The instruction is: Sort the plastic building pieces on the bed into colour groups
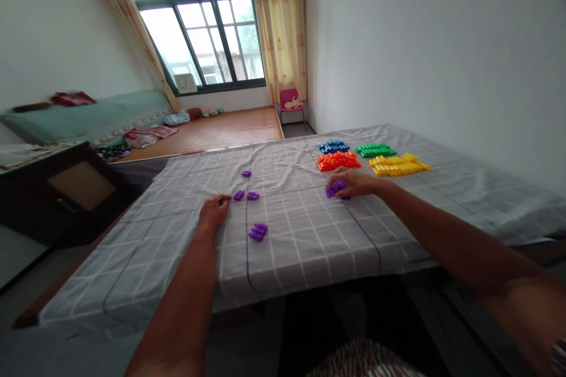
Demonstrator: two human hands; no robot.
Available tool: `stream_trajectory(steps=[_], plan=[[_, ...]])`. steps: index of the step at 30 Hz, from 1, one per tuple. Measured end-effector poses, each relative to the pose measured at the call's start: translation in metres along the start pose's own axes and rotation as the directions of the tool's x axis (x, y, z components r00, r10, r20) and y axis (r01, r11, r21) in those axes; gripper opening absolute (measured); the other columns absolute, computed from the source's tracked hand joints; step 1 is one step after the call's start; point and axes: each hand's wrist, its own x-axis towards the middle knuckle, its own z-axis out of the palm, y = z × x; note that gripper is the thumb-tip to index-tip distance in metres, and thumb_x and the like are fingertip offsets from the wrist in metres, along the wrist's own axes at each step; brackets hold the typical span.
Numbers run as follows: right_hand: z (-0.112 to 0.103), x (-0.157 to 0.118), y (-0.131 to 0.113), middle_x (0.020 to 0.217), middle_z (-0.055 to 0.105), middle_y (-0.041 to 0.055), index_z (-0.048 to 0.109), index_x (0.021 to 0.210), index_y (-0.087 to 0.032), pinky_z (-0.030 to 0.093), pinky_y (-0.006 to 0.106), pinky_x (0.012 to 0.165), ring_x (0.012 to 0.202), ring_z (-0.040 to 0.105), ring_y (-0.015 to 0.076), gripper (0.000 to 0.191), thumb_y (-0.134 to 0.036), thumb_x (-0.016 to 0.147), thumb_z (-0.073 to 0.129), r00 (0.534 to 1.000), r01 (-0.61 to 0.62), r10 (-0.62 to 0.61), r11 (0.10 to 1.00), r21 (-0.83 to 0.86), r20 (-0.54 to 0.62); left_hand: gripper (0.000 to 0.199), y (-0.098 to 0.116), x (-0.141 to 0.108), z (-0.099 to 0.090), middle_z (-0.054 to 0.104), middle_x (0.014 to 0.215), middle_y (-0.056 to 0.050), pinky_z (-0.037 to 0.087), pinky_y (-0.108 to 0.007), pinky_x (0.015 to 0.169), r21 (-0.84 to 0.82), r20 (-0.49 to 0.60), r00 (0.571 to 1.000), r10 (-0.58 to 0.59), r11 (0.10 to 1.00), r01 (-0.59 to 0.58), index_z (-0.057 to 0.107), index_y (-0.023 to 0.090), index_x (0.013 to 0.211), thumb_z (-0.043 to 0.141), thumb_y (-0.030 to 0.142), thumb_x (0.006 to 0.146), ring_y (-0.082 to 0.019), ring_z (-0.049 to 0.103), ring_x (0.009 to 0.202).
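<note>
My right hand [351, 181] is closed over a small cluster of purple plastic tubes [336, 189] on the cloth, its fingers bent down around them. My left hand [214, 210] rests on the cloth with curled fingers; whether anything is inside them is hidden. Just beyond its fingertips lies a purple tube piece [239, 195], with a second purple piece [253, 195] to its right. Another purple piece [246, 174] is farther back. Nearer me sits a purple group of joined tubes [258, 231].
Behind my right hand are an orange pile [338, 160], a blue pile [333, 146], a green pile [375, 150] and a yellow pile [399, 165]. A grey checked cloth [300, 247] covers the table. A dark cabinet [62, 188] stands left; a wall [433, 53] rises at right.
</note>
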Motion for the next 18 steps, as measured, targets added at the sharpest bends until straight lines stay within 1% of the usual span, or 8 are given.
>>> stream_trajectory(steps=[3,6,9,12,15,16,18], plan=[[0.008,0.000,0.002,0.109,0.067,0.0070,0.073,0.100,-0.024,0.043,0.035,0.094,0.109,0.057,0.0251,0.030,-0.035,0.072,0.070,1.000,-0.005,0.006,0.998,-0.058,0.020,0.031,-0.001,0.000,0.000,0.072,0.112,-0.003,0.048,-0.028,0.094,-0.011,0.005,1.000,0.007,1.000,-0.007,0.075,0.024,0.102,0.050,0.023,0.084,-0.020,0.065,0.104],[0.007,0.000,0.007,0.112,0.068,0.0057,0.073,0.099,-0.027,0.043,0.038,0.095,0.111,0.057,0.0271,0.032,-0.034,0.069,0.074,0.998,-0.042,0.048,0.990,-0.132,0.043,0.031,-0.001,0.000,0.003,0.072,0.112,-0.003,0.047,-0.028,0.095,-0.019,-0.005,1.000,0.019,1.000,-0.019,0.075,0.023,0.102,0.050,0.023,0.084,-0.020,0.064,0.105],[0.006,0.013,-0.004,0.114,0.068,0.0069,0.071,0.103,-0.026,0.044,0.041,0.095,0.114,0.055,0.0294,0.036,-0.039,0.069,0.075,0.999,-0.016,0.021,0.984,-0.180,0.026,0.031,-0.001,0.000,0.006,0.071,0.111,-0.004,0.046,-0.027,0.096,-0.017,-0.011,1.000,0.022,1.000,-0.022,0.075,0.023,0.102,0.050,0.022,0.083,-0.019,0.062,0.106],[0.020,0.046,-0.034,0.114,0.068,0.0095,0.068,0.111,-0.022,0.043,0.041,0.097,0.113,0.057,0.0276,0.034,-0.038,0.082,0.065,0.994,0.084,-0.094,0.981,-0.176,-0.049,0.031,-0.001,0.000,0.010,0.071,0.110,-0.003,0.045,-0.026,0.097,-0.023,-0.018,1.000,0.011,1.000,-0.011,0.075,0.024,0.103,0.051,0.021,0.083,-0.018,0.062,0.105],[0.051,0.095,-0.075,0.114,0.068,0.0103,0.065,0.116,-0.019,0.045,0.037,0.095,0.110,0.060,0.0242,0.031,-0.030,0.087,0.060,0.980,0.191,-0.197,0.971,-0.141,-0.031,0.031,-0.001,-0.001,0.012,0.071,0.109,-0.003,0.044,-0.027,0.097,-0.043,-0.029,1.000,0.008,0.999,-0.009,0.075,0.023,0.102,0.051,0.021,0.083,-0.018,0.061,0.104],[0.063,0.113,-0.089,0.116,0.068,0.0103,0.064,0.117,-0.019,0.046,0.035,0.093,0.109,0.061,0.0233,0.032,-0.028,0.087,0.060,0.980,0.192,-0.196,0.973,-0.129,-0.018,0.031,-0.002,-0.002,0.013,0.071,0.109,-0.004,0.044,-0.027,0.097,-0.051,-0.034,0.999,0.011,0.999,-0.013,0.075,0.023,0.102,0.051,0.021,0.083,-0.018,0.061,0.104],[0.087,0.147,-0.115,0.117,0.068,0.0101,0.063,0.120,-0.019,0.047,0.033,0.090,0.107,0.062,0.0225,0.034,-0.029,0.088,0.059,0.991,0.127,-0.130,0.985,-0.117,-0.021,0.030,-0.002,-0.003,0.013,0.071,0.109,-0.004,0.044,-0.027,0.097,-0.063,-0.040,0.999,0.015,0.998,-0.018,0.075,0.023,0.101,0.051,0.021,0.083,-0.018,0.061,0.105]])
